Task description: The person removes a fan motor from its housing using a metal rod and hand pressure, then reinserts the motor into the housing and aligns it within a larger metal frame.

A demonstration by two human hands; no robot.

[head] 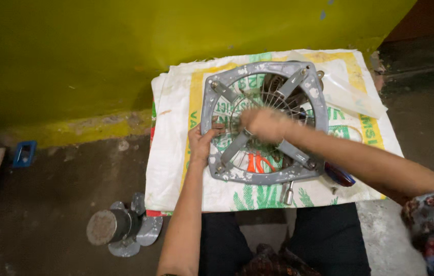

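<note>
A grey square exhaust-fan frame (319, 105) with a round wire grille lies flat on a white printed sack (173, 153). My left hand (201, 141) grips the frame's left edge. My right hand (264, 124) rests over the grille's centre, blurred, with fingers closed around something I cannot make out. Orange-handled pliers (257, 163) show through the grille beneath the frame. A metal socket tool (287, 193) lies at the frame's near edge.
A grey fan blade with its motor hub (120, 227) lies on the dark floor at lower left. A dark blue tool handle (340, 175) sits right of the frame. A yellow wall (125, 51) stands behind. A blue box (24, 153) lies at far left.
</note>
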